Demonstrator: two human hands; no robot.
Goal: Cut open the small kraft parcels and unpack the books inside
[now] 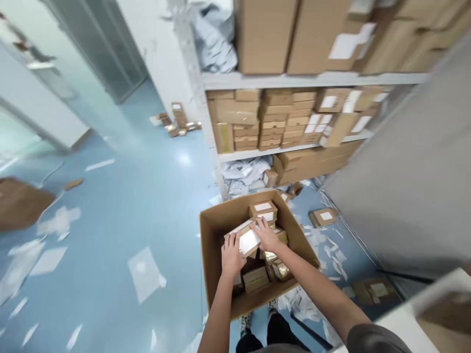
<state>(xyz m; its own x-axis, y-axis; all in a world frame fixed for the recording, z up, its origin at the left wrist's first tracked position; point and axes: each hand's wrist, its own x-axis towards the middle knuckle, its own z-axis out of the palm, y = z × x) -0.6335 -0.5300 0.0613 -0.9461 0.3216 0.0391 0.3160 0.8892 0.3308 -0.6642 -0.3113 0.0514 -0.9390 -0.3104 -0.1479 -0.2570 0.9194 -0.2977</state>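
Note:
Both my hands hold a small cardboard box with a white label, inside a large open carton standing on the floor in front of my feet. My left hand is closed on its left end. At the other end, the fingers of my right hand lie over the top edge. Under and around it in the carton lie several smaller brown boxes, among them a labelled box at the far side and a plain box near the front. The held box hides part of the contents.
Beyond the carton stands a white shelf rack packed with brown boxes and crumpled paper. A grey panel rises at the right. Paper scraps litter the blue floor, and a small box lies right of the carton.

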